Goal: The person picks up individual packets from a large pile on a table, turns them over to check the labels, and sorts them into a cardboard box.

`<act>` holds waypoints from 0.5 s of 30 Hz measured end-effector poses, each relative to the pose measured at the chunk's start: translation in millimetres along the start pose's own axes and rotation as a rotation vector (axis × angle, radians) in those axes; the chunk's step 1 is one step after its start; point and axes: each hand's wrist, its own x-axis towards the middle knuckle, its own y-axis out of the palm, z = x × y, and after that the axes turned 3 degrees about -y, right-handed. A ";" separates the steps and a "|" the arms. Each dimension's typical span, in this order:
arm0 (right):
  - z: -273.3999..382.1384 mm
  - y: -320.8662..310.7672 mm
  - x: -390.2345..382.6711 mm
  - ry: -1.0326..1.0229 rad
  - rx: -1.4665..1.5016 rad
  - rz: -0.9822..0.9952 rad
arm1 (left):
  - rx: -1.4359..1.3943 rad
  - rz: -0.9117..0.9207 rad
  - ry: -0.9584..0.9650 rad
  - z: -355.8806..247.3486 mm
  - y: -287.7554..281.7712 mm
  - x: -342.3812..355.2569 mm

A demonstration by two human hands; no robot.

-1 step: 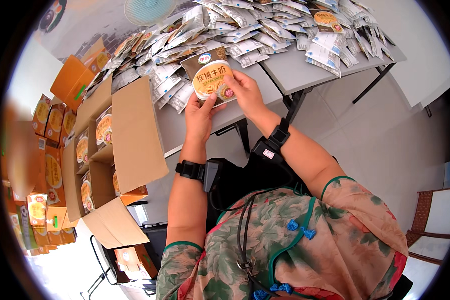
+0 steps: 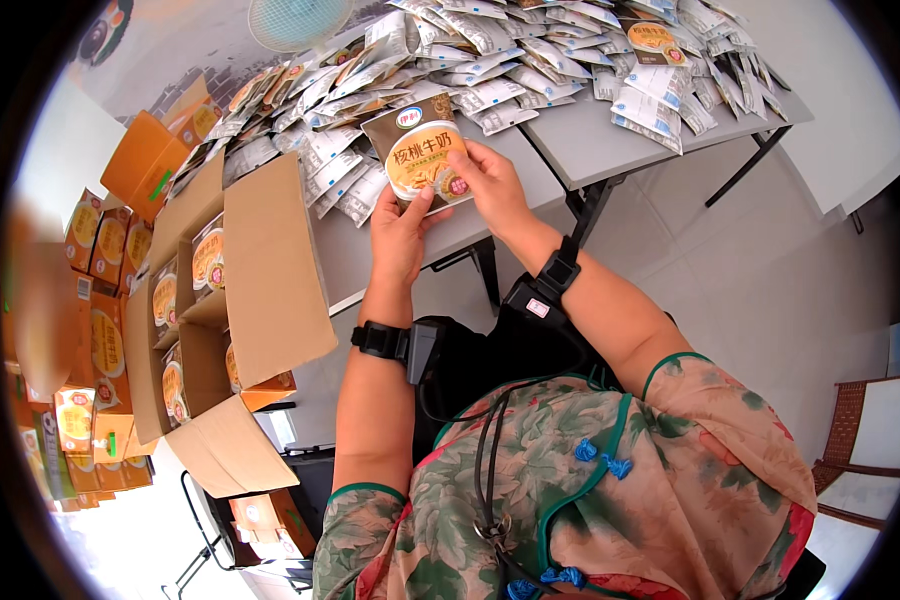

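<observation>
Both my hands hold one brown pouch with a picture of a bowl on its front, tilted face up above the near table edge. My left hand grips its lower left corner, thumb on the front. On its right side, my right hand pinches it with the thumb pressed on the printed face; the fingers behind are partly hidden. Left of my arms stands an open cardboard box with dividers, its flaps spread. Similar pouches stand in its compartments.
A large heap of silver-backed pouches covers the grey tables ahead. Orange cartons are stacked at the far left. A round fan stands behind the heap. Another carton sits low beside my left side.
</observation>
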 end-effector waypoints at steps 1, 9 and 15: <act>-0.7 -0.7 0.0 -0.001 -0.011 -0.005 | -0.006 0.010 -0.008 -0.2 -0.4 0.3; 4.8 -3.0 -0.2 0.053 0.110 -0.064 | -0.240 0.104 -0.204 -12.4 -12.2 2.4; 0.8 -10.3 3.6 0.079 0.231 -0.071 | -0.210 0.371 -0.427 -13.3 -22.1 12.3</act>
